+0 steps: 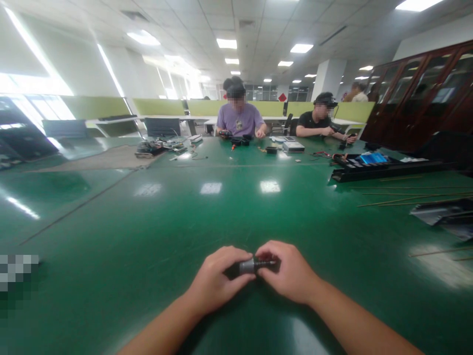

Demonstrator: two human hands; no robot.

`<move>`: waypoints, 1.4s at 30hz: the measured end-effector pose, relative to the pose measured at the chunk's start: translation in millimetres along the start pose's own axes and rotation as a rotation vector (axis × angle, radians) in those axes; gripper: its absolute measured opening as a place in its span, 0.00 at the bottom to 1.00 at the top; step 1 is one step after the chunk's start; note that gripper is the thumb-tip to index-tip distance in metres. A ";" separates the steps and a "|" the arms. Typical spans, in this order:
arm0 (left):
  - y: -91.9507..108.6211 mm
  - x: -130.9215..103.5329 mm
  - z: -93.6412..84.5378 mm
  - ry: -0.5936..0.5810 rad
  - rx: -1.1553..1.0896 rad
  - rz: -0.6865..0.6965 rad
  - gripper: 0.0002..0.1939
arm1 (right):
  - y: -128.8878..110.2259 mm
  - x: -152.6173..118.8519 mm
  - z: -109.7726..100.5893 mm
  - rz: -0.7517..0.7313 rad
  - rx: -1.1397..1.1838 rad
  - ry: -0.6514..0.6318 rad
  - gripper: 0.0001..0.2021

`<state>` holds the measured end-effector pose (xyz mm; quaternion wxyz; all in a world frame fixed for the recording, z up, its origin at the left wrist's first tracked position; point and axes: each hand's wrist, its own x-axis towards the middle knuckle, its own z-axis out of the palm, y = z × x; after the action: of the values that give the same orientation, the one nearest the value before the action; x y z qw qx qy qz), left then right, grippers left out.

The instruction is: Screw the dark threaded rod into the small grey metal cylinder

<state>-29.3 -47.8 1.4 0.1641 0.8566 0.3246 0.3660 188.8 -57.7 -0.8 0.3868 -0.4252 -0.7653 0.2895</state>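
Low in the middle of the head view, both hands are at a dark, grey-collared power screwdriver (247, 266), held level just above or on the green table (177, 217). My left hand (216, 278) is wrapped round its body, thumb and fingers closing on the grey collar. My right hand (291, 271) pinches the narrow dark front end, where a metal bit (271, 263) points right between the fingers. The rear of the screwdriver is hidden behind my left hand, and I cannot tell whether it touches the table.
Two people sit across the table: one in a purple shirt (240, 118), one in a black shirt (312, 123). Electronic parts (151, 147) lie at the far left. To the right are a black metal tray (369, 172), thin rods (410, 199) and metal channels (443, 214).
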 end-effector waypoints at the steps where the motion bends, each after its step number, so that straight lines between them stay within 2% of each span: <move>1: -0.4 0.0 0.1 -0.003 0.000 -0.001 0.13 | 0.2 0.0 0.1 -0.001 0.000 0.000 0.12; 6: -2.4 1.6 0.8 -0.010 -0.021 0.003 0.13 | 2.4 0.0 0.3 0.002 -0.011 -0.015 0.12; 11: 1.6 2.7 0.1 0.038 -0.059 0.061 0.08 | 2.9 -0.1 -1.0 0.022 -0.032 -0.041 0.13; 19: 4.1 1.8 -1.5 0.059 -0.097 0.008 0.07 | 1.8 -0.5 -0.9 0.032 -0.026 -0.033 0.14; 20: 4.1 2.5 -0.7 0.054 -0.135 -0.043 0.08 | 2.3 -0.6 -0.7 0.031 -0.025 -0.034 0.15; 22: 4.3 4.3 2.3 0.005 -0.301 -0.228 0.10 | 3.5 -0.8 -0.5 0.039 -0.021 -0.032 0.17; 25: 3.1 7.3 9.0 -0.090 -0.726 -0.571 0.16 | 5.8 -1.2 0.3 0.079 -0.007 -0.025 0.23; 28: 0.6 9.6 13.2 -0.005 -1.071 -0.761 0.22 | 7.9 -1.7 1.6 0.096 -0.002 -0.029 0.26; 31: 0.5 11.8 10.6 0.069 -1.213 -0.894 0.21 | 9.3 -2.4 3.0 0.090 -0.008 -0.033 0.28; 35: 3.9 14.7 2.8 0.053 -1.309 -1.052 0.23 | 10.7 -2.8 3.9 0.085 -0.012 -0.042 0.27; 38: 4.4 15.8 0.2 0.033 -1.394 -1.080 0.24 | 11.4 -2.6 3.8 0.075 -0.015 -0.048 0.27; 42: 1.0 14.8 1.8 -0.005 -1.467 -1.047 0.24 | 11.1 -2.8 3.6 0.070 -0.012 -0.056 0.26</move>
<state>-19.8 -38.6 8.4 0.8159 0.2800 0.3575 0.3579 191.4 -55.3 -12.3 0.3524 -0.4459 -0.7622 0.3099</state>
